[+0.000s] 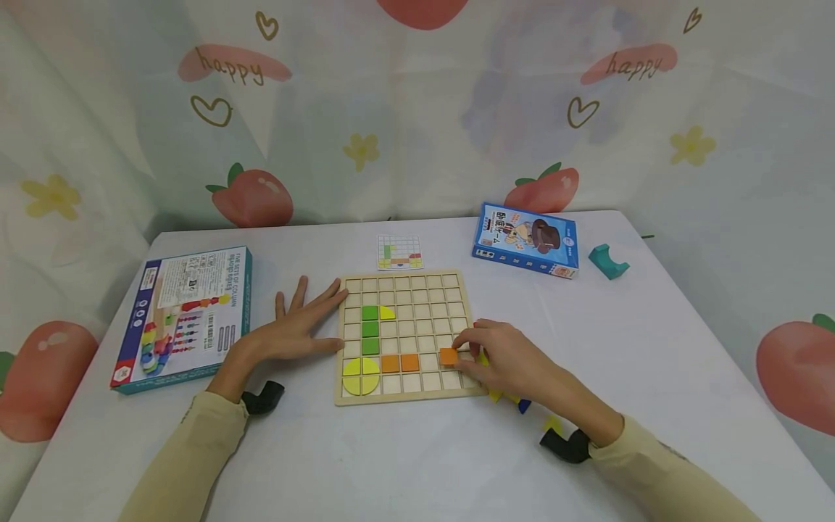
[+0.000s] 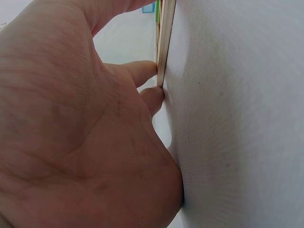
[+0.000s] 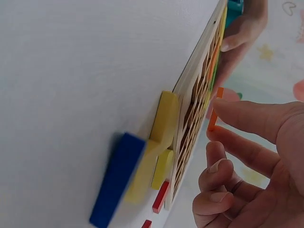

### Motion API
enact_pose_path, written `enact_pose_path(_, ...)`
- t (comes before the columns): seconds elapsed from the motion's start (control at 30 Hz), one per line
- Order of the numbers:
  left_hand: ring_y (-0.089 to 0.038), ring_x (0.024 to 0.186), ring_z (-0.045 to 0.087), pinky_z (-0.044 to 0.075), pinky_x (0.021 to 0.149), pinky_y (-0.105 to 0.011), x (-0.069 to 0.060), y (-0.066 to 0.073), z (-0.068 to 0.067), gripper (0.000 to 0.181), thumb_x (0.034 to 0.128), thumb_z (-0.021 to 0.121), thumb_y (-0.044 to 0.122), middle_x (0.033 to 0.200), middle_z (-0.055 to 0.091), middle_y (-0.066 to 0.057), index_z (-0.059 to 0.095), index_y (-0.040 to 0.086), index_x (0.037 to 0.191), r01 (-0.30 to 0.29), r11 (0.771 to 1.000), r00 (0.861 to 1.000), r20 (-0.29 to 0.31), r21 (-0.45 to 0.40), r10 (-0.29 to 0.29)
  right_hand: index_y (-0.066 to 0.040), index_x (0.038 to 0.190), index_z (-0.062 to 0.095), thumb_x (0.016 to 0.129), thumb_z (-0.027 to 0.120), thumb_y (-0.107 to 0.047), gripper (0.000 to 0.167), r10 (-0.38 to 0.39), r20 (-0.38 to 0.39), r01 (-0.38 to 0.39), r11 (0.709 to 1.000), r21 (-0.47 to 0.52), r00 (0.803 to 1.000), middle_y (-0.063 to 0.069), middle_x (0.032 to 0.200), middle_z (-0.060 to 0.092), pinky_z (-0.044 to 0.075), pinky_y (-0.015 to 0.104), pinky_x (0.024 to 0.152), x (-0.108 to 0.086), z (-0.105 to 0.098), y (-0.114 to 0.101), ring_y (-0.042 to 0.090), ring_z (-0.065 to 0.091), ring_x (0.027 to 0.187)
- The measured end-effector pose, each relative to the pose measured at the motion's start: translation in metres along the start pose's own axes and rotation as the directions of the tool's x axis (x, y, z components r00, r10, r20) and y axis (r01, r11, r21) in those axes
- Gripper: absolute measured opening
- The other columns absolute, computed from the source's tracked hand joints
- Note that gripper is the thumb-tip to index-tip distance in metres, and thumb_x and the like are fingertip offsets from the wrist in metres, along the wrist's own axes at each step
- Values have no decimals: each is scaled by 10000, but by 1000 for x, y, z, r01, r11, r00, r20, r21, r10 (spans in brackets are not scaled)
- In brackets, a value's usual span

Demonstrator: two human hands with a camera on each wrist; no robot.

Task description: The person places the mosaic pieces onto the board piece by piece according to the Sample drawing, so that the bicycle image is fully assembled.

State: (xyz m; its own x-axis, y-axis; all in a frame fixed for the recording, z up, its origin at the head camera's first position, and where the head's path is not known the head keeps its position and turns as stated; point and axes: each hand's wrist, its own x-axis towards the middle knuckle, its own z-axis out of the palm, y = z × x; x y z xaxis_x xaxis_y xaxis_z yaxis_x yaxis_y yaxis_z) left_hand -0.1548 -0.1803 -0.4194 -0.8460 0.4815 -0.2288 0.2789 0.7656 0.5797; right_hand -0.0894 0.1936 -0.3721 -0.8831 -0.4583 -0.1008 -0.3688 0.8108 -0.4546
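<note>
My right hand (image 1: 505,355) pinches an orange square tile (image 1: 448,357) between thumb and finger above the right part of the wooden grid board (image 1: 430,279). In the right wrist view the orange tile is seen edge-on, apart from the board. My left hand (image 1: 290,330) is spread, its fingertips and thumb touching the board's left edge. On the board lie a column of green squares (image 1: 370,329), a yellow quarter piece (image 1: 387,312), a yellow circle of quarter pieces (image 1: 361,376) and two orange squares (image 1: 399,362).
Loose yellow, red and blue pieces (image 3: 118,178) lie by the board's right edge. Behind the board is a pattern card (image 1: 400,252). A blue box (image 1: 525,239) and a teal curved block (image 1: 608,262) stand back right; a larger game box (image 1: 185,315) lies left.
</note>
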Motion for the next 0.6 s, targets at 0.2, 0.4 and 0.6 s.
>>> enact_pose_path(0.2,-477,1611,-291,-257,1171,-794,0,0,0,927,949,697,456,1821,28,-26,211,255,1711,1,1000,1000,0,-3,-1,-150,1130,788,918,824,-247,236,-29,-9,30,999,17,1000,-44,833,586,400,200,615,5,5,-5,86,499,737)
enact_pose_path(0.4,-478,1611,-291,-257,1173,-793,0,0,0,930,947,701,460,1821,30,-26,212,253,1711,0,1000,1000,0,-3,0,-173,1142,786,916,827,-263,246,-6,7,6,1000,17,1000,-32,868,599,419,210,642,9,8,-10,109,523,795)
enact_pose_path(0.6,-473,1611,-294,-256,1177,-788,0,0,0,931,948,699,458,1821,29,-27,208,253,1712,4,1000,1000,6,5,-5,-187,1169,790,911,833,-283,279,29,32,-29,1000,7,999,-43,884,608,447,226,688,13,12,-15,130,545,870)
